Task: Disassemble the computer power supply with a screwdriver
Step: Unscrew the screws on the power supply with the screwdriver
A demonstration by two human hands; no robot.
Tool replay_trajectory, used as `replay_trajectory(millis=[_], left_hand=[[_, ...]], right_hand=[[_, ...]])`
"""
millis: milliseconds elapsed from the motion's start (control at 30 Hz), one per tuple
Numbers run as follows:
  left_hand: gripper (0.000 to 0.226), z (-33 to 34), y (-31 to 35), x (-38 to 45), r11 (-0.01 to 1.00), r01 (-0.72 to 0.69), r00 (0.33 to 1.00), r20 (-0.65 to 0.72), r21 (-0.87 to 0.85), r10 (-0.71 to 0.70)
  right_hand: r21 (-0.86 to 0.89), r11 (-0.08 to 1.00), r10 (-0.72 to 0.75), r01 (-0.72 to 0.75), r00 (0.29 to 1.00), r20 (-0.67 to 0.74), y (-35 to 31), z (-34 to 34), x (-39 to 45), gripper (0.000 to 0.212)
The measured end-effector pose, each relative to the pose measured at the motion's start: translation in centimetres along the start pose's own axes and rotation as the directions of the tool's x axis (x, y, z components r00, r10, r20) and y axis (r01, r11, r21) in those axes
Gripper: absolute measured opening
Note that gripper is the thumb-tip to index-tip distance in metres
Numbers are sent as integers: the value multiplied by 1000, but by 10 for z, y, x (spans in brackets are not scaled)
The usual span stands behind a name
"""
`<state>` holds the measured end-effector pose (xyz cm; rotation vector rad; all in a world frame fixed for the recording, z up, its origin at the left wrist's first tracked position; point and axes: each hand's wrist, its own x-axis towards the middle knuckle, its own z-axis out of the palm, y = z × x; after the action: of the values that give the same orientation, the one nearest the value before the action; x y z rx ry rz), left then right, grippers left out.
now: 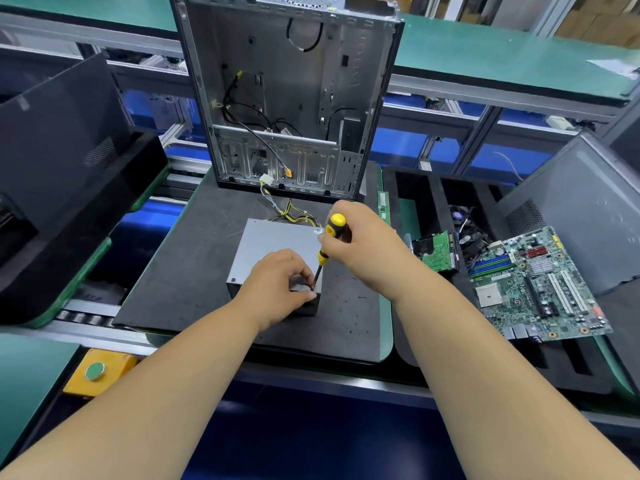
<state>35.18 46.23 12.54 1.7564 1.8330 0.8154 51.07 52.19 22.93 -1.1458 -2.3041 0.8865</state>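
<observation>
1. At far left, a dark computer case (65, 140) lies tilted in a black foam tray (104, 216); both are cut off by the frame edge. Below them, a yellow box with one green push button (95, 371) sits at the conveyor's edge.

2. The left hand (277, 285) reaches in from the lower left, forearm bare, and rests on the near right corner of the grey power supply (273, 244). Its fingers (304, 271) are curled, pinched close around the screwdriver's tip; whether they grip a screw there is too small to tell.

3. One power supply lies flat on the dark foam mat (194, 271), centre frame. A bundle of yellow and black wires (291, 213) leaves its far side toward the case behind.

4. One open metal computer chassis (287, 95) stands upright behind the power supply, gutted, with loose black cables inside. Its top is cut off.

5. The right hand (360, 244) is closed around the handle of a yellow and black screwdriver (327, 247), held steeply tilted, shaft down onto the power supply's near right corner.

6. To the right, a second black foam tray (429, 188) holds one hard drive (438, 251), board side up, one green motherboard (533, 285) and a cooling fan (462, 216), partly hidden.

7. At far right, a grey case panel (575, 202) is cropped by the frame.
</observation>
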Motion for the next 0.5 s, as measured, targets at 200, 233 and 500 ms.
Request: replay_trajectory(millis=[200,233,500], left_hand=[[27,-2,0,1,1000,14,1000,16,-28,-13],[27,-2,0,1,999,16,1000,19,-33,-15],[22,0,-2,2,999,22,1000,11,-31,-22]], right_hand=[[-135,989,-59,61,998,22,-13,-7,0,28],[-149,986,-68,73,997,39,-15,-6,-1,29],[-228,964,-146,134,989,-38,-12,5,1,11]])
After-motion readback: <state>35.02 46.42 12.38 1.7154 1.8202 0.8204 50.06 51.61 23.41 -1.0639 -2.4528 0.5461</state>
